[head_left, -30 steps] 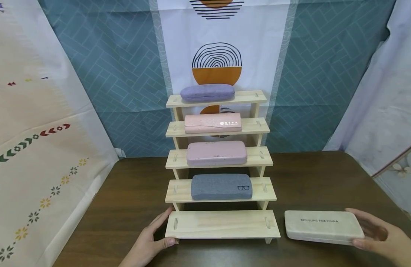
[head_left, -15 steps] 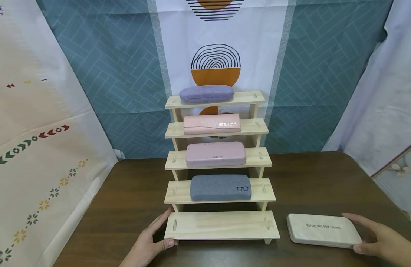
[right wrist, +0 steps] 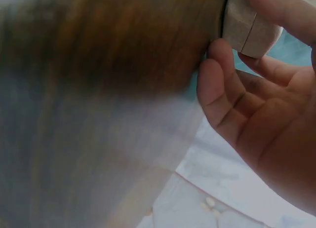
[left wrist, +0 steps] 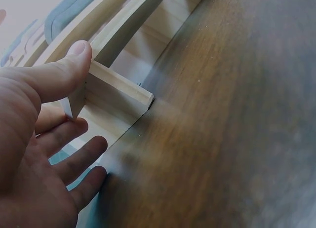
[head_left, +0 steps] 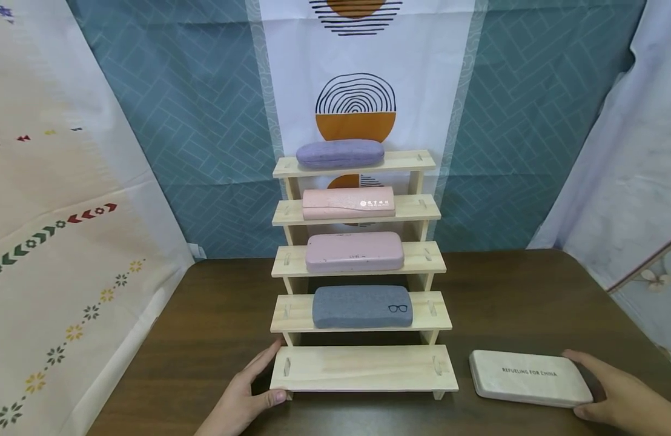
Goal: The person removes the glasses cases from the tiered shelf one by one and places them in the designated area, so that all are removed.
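A tiered wooden display rack (head_left: pixel 363 368) stands mid-table. At the left end of its lowest shelf, my left hand (head_left: pixel 241 392) grips the board, thumb in front and index finger behind. In the left wrist view, the other fingers (left wrist: pixel 81 154) of that hand spread loosely below. A cream glasses case (head_left: pixel 532 378) printed "REFUELING FOR CHINA" lies on the table right of the rack, slightly slanted. Its right end is held by my right hand (head_left: pixel 613 387) between thumb and fingers. The right wrist view shows that end of the glasses case (right wrist: pixel 254 28) with its lid seam closed.
On the upper shelves lie a purple case (head_left: pixel 341 154), a pink flap case (head_left: pixel 348 203), a mauve case (head_left: pixel 354 251) and a grey-blue case (head_left: pixel 363 307), one per shelf. The dark wooden table (head_left: pixel 204 321) backs onto a patterned cloth (head_left: pixel 204 121).
The cream glasses case has shifted slightly toward me and turned a little, its right end nearer, with my right hand still on it. My left hand stays on the rack.
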`<move>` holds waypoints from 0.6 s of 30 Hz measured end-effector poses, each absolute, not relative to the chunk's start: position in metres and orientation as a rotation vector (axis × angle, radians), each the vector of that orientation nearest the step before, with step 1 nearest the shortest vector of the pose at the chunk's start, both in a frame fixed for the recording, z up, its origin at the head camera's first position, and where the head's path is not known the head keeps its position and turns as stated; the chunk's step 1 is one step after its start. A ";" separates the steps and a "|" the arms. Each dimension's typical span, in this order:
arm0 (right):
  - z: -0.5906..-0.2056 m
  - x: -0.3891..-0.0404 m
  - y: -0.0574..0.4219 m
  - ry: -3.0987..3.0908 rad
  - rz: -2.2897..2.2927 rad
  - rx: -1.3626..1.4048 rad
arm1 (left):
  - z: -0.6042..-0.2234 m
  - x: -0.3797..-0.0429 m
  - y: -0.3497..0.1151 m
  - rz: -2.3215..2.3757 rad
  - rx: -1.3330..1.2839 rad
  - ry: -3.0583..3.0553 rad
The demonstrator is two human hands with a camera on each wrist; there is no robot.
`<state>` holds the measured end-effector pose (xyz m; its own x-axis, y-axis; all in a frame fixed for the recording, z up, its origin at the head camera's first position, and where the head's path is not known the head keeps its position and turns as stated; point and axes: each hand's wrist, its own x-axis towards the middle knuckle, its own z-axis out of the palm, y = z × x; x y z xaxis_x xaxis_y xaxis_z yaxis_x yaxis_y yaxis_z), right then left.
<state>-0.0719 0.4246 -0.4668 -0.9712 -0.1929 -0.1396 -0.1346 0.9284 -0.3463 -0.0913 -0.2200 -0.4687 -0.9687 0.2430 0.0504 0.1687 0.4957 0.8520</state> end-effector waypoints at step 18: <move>-0.462 -0.084 0.424 2.842 -0.487 -0.216 | -0.470 -0.093 -0.221 1.484 0.431 2.645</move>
<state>-0.0842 0.4243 -0.4616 -0.9578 -0.1865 -0.2186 -0.1030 0.9331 -0.3446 -0.0926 -0.2211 -0.4699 -0.9574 0.2804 0.0687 0.2047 0.4917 0.8464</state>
